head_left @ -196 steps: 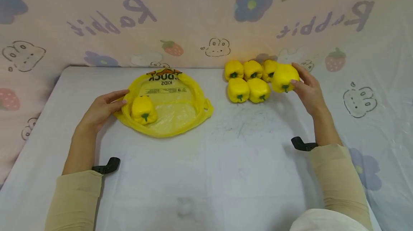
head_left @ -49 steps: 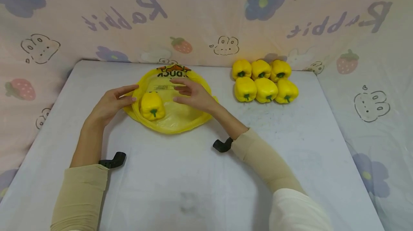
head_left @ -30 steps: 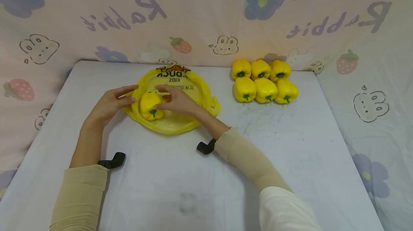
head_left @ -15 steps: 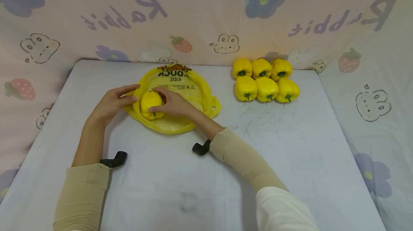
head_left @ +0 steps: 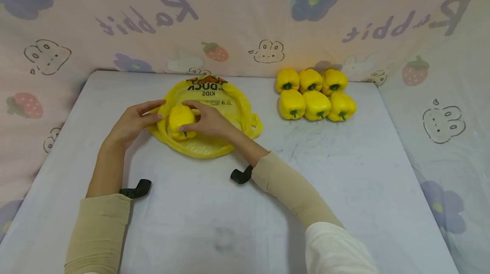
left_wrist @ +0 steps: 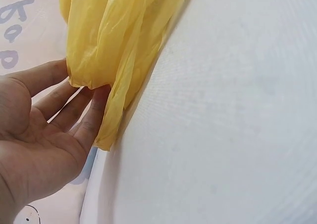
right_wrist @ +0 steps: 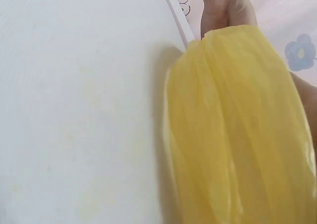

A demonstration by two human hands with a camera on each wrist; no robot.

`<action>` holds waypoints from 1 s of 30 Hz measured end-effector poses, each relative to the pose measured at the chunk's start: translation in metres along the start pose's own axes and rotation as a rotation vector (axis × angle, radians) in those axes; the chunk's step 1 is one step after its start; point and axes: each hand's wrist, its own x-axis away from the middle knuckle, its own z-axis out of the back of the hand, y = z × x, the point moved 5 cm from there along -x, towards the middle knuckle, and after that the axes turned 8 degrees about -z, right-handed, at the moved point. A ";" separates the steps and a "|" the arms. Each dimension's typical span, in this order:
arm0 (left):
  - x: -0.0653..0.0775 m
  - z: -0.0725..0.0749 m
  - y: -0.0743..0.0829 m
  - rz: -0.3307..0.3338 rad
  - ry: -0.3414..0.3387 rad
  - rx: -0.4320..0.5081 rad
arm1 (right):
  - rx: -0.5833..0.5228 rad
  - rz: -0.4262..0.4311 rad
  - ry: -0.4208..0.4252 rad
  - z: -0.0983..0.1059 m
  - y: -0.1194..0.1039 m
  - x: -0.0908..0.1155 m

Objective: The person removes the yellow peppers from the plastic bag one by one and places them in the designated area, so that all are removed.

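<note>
A yellow plastic bag (head_left: 245, 108), its mouth spread wide, sits left of centre on the white table. My left hand (head_left: 132, 124) holds its left edge; in the left wrist view the fingers (left_wrist: 89, 122) reach under the folds of the bag. Inside the bag my right hand (head_left: 210, 121) grips a yellow bell pepper (head_left: 180, 117), thumb in front and fingers behind it. In the right wrist view the bag's wall (right_wrist: 237, 135) hides the pepper and most of the right hand.
Two rows of yellow bell peppers (head_left: 292, 104) stand at the back right, side by side. A printed cloth (head_left: 237, 14) rises along the table's back edge. White table surface (head_left: 199, 214) stretches in front of the bag.
A pepper from the right hand now completes the front row at the back right. The right hand then moved left into the bag, took hold of the pepper there and raised it slightly.
</note>
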 end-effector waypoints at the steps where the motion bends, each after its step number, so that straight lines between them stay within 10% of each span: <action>1: 0.000 0.000 0.000 -0.002 0.000 0.001 | -0.001 0.000 0.002 0.001 0.000 0.001; 30: 0.001 -0.001 0.002 0.031 0.005 -0.041 | -0.255 0.107 0.115 0.065 0.022 0.041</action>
